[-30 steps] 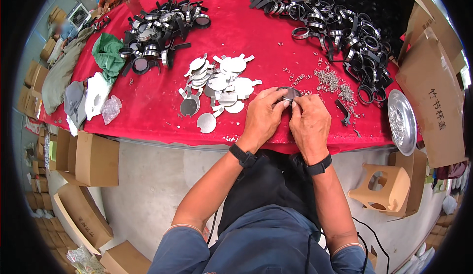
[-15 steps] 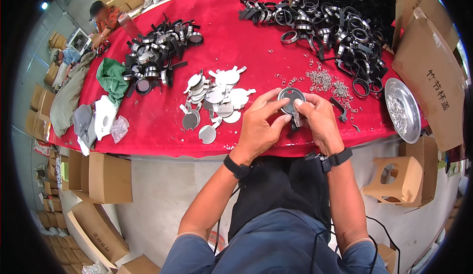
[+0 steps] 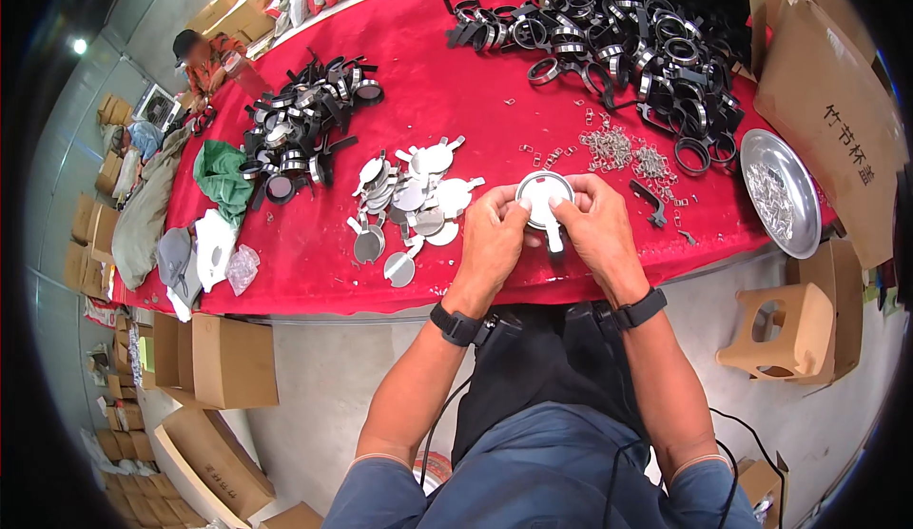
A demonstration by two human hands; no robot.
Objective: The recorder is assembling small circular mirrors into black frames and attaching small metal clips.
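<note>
Holds lid [image 3: 545,194] in left hand [image 3: 492,245] and right hand [image 3: 601,229], over near edge of red cloth [image 3: 428,82]; has discs [image 3: 416,191] left, clips [image 3: 609,148] right, rings [image 3: 650,58] far right.

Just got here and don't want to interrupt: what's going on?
A person's left hand and right hand together hold a round, dark-rimmed piece with a bright face, its pale tab pointing toward the person, over a red cloth-covered table. Left of the hands lies a pile of flat silver tabbed discs; beyond the right hand, small silvery metal clips are scattered.
</note>
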